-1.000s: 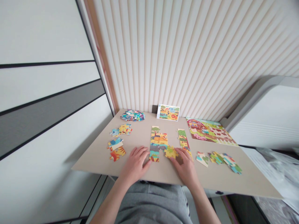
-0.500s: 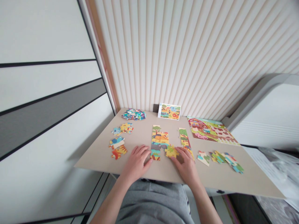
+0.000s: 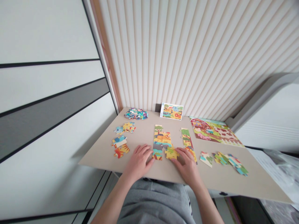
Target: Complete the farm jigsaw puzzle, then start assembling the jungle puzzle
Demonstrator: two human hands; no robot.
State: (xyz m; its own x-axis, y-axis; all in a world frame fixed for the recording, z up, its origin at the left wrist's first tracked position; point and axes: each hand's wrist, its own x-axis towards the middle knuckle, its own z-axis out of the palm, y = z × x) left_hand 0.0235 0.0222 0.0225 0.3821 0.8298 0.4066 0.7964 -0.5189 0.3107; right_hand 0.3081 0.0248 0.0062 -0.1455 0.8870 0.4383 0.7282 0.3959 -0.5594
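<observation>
The loose yellow-green jigsaw piece (image 3: 171, 153) lies flat at lower centre of the frame on the beige worktop (image 3: 142, 137). The right hand (image 3: 187, 165) rests against it from the lower right, with its fingers (image 3: 180, 153) on the piece's right side. Its grip is open: the fingers lie extended and no pinch shows. The left hand (image 3: 137, 161) lies palm down to the left, its grip open and holding nothing, with the fingertips just beside the assembled column of jigsaw pieces (image 3: 161, 143).

That column runs away from the person at centre, and the loose piece sits against or just beside its lower right (the exact contact cannot be told). A narrower assembled strip (image 3: 187, 141) stands to the right of the right hand's fingers.

Further out, a printed picture card (image 3: 171, 111) stands at the worktop's far edge, with a heap of pieces (image 3: 136, 114) to its left. A finished farm puzzle (image 3: 216, 132) lies at right, loose pieces (image 3: 123, 140) lie at left, and a further group of pieces (image 3: 225, 162) lies at lower right.
</observation>
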